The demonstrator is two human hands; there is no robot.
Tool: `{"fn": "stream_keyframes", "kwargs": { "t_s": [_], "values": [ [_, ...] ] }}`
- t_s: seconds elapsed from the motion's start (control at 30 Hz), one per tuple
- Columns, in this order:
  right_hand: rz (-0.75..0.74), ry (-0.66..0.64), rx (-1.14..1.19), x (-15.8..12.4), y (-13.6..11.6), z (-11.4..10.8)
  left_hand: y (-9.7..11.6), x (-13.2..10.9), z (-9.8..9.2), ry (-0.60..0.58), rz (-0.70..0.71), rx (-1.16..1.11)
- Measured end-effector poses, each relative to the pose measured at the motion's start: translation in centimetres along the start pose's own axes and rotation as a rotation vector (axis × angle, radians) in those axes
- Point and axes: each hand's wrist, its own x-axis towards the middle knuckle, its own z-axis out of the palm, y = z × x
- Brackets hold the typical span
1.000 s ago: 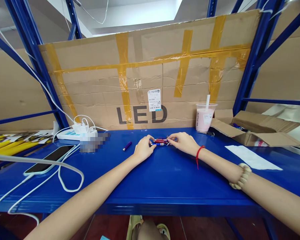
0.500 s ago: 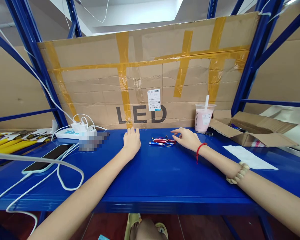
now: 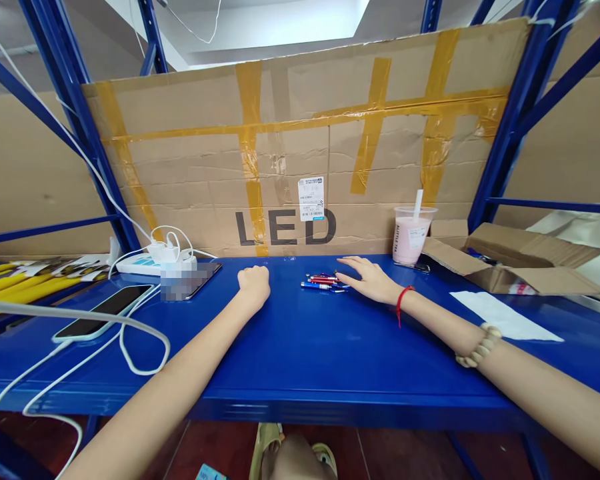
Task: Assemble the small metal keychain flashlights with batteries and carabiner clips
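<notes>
My left hand (image 3: pixel 254 281) rests on the blue shelf (image 3: pixel 310 347) curled into a fist, knuckles up; whatever is inside it is hidden. To its right lies a small pile of red and blue pen-like tubes (image 3: pixel 321 282). My right hand (image 3: pixel 371 279) lies flat beside that pile with fingers stretched out, its fingertips touching the pile's right end. A red string is tied on that wrist and a bead bracelet sits further up the forearm.
A taped cardboard sheet marked LED (image 3: pixel 285 227) stands behind. A pink drink cup (image 3: pixel 411 237) and an open cardboard box (image 3: pixel 510 260) are at the right, with white paper (image 3: pixel 505 315) in front. A power strip (image 3: pixel 150 263), a phone (image 3: pixel 103 310) and white cables lie at the left.
My left hand left the pile, moved left onto a small purple tube lying there and closed into a fist; the tube no longer shows. My right hand let go and flattened beside the pile.
</notes>
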Motion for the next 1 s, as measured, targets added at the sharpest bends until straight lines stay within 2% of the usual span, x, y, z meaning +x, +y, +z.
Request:
{"fn": "stream_keyframes", "kwargs": {
  "t_s": [0.1,0.2,0.3,0.37,0.53,0.63,0.83,1.0],
  "values": [
    [-0.001,0.042,0.026,0.1,0.2,0.0,-0.1,0.2,0.0,0.102,0.085,-0.085],
    [-0.005,0.066,0.046,0.2,0.3,0.0,0.3,0.5,0.3,0.234,0.224,-0.318],
    [-0.012,0.067,0.049,0.2,0.3,0.1,1.0,0.6,0.7,0.29,0.331,-0.568],
    [-0.015,0.057,0.047,0.2,0.3,0.1,1.4,0.4,0.9,0.309,0.359,-0.647],
    [-0.037,0.02,0.067,0.1,-0.2,0.0,2.0,-0.1,1.0,0.318,0.33,-0.69],
    [-0.101,-0.017,0.066,-0.1,-0.6,-0.1,2.2,-0.4,0.9,0.308,0.299,-0.698],
    [-0.247,-0.216,0.044,-0.4,-1.6,0.7,2.6,-0.8,1.2,0.302,0.345,-0.654],
    [-0.319,-0.224,0.082,-0.1,-1.7,1.2,3.1,-1.3,1.2,0.198,0.356,-0.594]
  ]
}}
